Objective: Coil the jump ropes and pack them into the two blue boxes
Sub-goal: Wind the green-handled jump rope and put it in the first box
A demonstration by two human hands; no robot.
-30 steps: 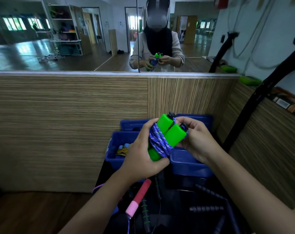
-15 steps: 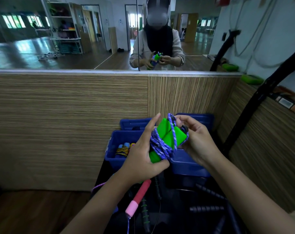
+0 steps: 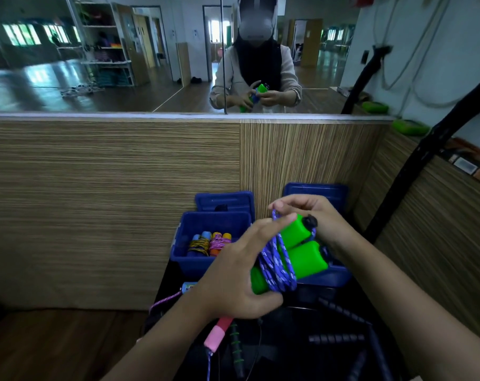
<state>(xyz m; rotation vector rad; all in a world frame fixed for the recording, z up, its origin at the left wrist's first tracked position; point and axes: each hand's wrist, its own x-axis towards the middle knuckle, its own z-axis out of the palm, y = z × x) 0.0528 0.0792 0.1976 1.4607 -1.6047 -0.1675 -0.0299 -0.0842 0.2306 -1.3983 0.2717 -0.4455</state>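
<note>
Right fingers: thumb and forefinger of the right hand (image 3: 315, 218) pinch a loop of the purple cord (image 3: 277, 259) at its top; the other fingers curl behind the upper green handle.
Left fingers: the left hand (image 3: 233, 273) wraps the lower ends of the green handles (image 3: 296, 248), thumb tucked beneath, forefinger stretched up along the cord until its tip meets the pinched loop.
Jump rope: two green handles lie side by side, tilted up to the right, with the purple cord wound several times round their middle; a black cap shows on the upper handle's end. The bundle is held in the air above the near edge of the right blue box.
Right blue box (image 3: 329, 276): mostly hidden behind the bundle and hands; its contents cannot be told.
Left blue box (image 3: 183, 243): just beside the right one, holding coiled ropes with blue and orange handles, one cord yellow, one pink.
Lids: two blue lids (image 3: 223, 200) stand behind the boxes against the wooden wall panel.
Below the hands: a pink handle (image 3: 215, 336) and dark handles lie loose on a black surface.
Mirror: above the panel, it reflects the person holding the green bundle.
</note>
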